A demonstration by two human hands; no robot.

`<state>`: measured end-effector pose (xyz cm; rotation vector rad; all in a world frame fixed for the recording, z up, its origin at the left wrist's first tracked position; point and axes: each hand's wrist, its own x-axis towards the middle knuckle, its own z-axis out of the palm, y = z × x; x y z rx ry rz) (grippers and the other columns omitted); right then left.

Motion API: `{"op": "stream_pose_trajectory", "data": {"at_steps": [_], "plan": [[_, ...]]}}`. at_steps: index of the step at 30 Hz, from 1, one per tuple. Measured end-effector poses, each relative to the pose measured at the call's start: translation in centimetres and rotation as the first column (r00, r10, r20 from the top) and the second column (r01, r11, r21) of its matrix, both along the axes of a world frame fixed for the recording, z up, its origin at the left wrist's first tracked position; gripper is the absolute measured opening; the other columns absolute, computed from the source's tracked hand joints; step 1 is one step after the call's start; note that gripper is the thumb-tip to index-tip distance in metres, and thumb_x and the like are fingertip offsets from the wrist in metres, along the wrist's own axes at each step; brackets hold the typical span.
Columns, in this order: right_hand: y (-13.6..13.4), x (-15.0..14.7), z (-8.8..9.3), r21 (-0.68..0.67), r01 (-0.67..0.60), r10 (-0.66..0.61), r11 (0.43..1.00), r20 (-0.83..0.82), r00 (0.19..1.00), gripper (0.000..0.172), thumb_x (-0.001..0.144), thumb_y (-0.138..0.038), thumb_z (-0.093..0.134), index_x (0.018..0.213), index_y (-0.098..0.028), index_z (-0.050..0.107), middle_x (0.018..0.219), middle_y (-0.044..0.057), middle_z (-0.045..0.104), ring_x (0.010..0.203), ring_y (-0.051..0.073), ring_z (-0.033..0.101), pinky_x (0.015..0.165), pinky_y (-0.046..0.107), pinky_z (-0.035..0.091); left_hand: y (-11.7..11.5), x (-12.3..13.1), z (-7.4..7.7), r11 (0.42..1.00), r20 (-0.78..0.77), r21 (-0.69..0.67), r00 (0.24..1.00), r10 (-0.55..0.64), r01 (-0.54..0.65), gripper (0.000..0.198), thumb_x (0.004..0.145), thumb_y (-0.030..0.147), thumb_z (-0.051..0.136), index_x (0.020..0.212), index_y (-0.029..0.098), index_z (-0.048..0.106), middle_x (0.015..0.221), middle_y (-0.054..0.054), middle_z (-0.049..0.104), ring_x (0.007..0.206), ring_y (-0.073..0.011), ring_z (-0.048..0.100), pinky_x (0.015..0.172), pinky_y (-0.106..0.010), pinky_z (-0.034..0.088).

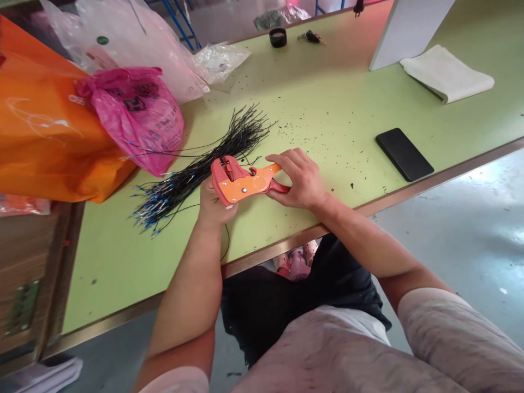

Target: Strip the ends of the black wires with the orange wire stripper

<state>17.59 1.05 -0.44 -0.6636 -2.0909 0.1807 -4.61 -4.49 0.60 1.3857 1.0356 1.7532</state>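
An orange and red self-adjusting wire stripper [244, 183] lies across both of my hands above the green table [123, 273]. My left hand [213, 204] grips its jaw end from below. My right hand [297, 180] wraps around the handles, with the fingers on top. Just left of the tool spreads a loose bundle of thin black wires [204, 169], and blue-tipped terminals fan out at its near end. No single wire shows in the jaws, though my left hand hides part of the tool.
Small black wire scraps [311, 131] litter the tabletop. An orange bag [49, 125] and a pink plastic bag [137, 120] lie at the left. Further back are a black phone [404, 154], a folded white cloth [446, 73], a black cap [278, 37] and keys [311, 36].
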Motion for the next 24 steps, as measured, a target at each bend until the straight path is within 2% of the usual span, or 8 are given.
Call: {"op": "stream_pose_trajectory", "data": {"at_steps": [4, 9, 12, 16, 20, 24], "plan": [[-0.03, 0.06, 0.09, -0.006, -0.007, 0.007, 1.000, 0.030, 1.000, 0.065, 0.105, -0.072, 0.065, 0.142, -0.019, 0.067, 0.111, 0.013, 0.073, 0.103, 0.030, 0.065, 0.093, 0.047, 0.056, 0.21, -0.59, -0.32, 0.999, -0.015, 0.040, 1.000, -0.002, 0.003, 0.054, 0.058, 0.059, 0.111, 0.085, 0.022, 0.082, 0.090, -0.005, 0.080, 0.085, -0.0226, 0.079, 0.088, -0.040, 0.071], [-0.17, 0.05, 0.21, -0.038, 0.010, -0.007, 0.999, 0.063, 0.998, 0.063, 0.105, -0.069, 0.064, 0.143, -0.020, 0.067, 0.111, 0.013, 0.073, 0.103, 0.031, 0.065, 0.093, 0.048, 0.056, 0.71, -0.98, -0.25, 0.985, -0.082, 0.158, 0.995, -0.060, 0.072, 0.049, 0.069, 0.058, 0.108, 0.081, 0.020, 0.079, 0.083, -0.002, 0.079, 0.073, -0.0161, 0.072, 0.068, -0.031, 0.065], [-0.22, 0.06, 0.30, -0.059, -0.005, 0.009, 0.998, 0.074, 0.997, 0.062, 0.105, -0.068, 0.065, 0.145, -0.020, 0.066, 0.112, 0.014, 0.074, 0.103, 0.031, 0.065, 0.093, 0.049, 0.056, 0.59, -0.95, -0.13, 0.989, -0.095, 0.135, 0.995, -0.042, 0.055, 0.046, 0.072, 0.056, 0.107, 0.082, 0.021, 0.079, 0.084, -0.002, 0.079, 0.074, -0.0160, 0.072, 0.069, -0.032, 0.065], [-0.11, 0.10, 0.27, -0.056, -0.032, 0.036, 0.998, 0.068, 0.997, 0.063, 0.105, -0.068, 0.064, 0.145, -0.020, 0.066, 0.112, 0.014, 0.074, 0.101, 0.031, 0.065, 0.092, 0.048, 0.056, 0.37, -0.87, -0.19, 0.995, -0.022, 0.069, 0.997, -0.068, 0.069, 0.049, 0.076, 0.063, 0.102, 0.081, 0.020, 0.078, 0.082, -0.002, 0.077, 0.074, -0.0170, 0.072, 0.073, -0.035, 0.066], [0.09, 0.13, 0.06, -0.026, -0.036, 0.038, 0.999, 0.075, 0.996, 0.065, 0.104, -0.071, 0.064, 0.146, -0.021, 0.066, 0.112, 0.013, 0.073, 0.101, 0.031, 0.065, 0.093, 0.048, 0.056, 0.28, -0.64, -0.13, 0.995, 0.027, 0.019, 0.994, -0.102, 0.102, 0.050, 0.069, 0.060, 0.106, 0.082, 0.021, 0.079, 0.088, -0.003, 0.079, 0.082, -0.0213, 0.077, 0.086, -0.041, 0.069], [0.15, 0.13, -0.10, 0.010, -0.015, 0.015, 1.000, 0.055, 0.998, 0.066, 0.104, -0.071, 0.063, 0.145, -0.020, 0.066, 0.112, 0.013, 0.073, 0.102, 0.030, 0.065, 0.091, 0.048, 0.055, 0.14, -0.27, 0.07, 0.994, 0.018, -0.013, 0.994, -0.110, 0.111, 0.050, 0.064, 0.057, 0.109, 0.085, 0.023, 0.078, 0.092, -0.004, 0.078, 0.087, -0.0238, 0.078, 0.085, -0.042, 0.068]]}}
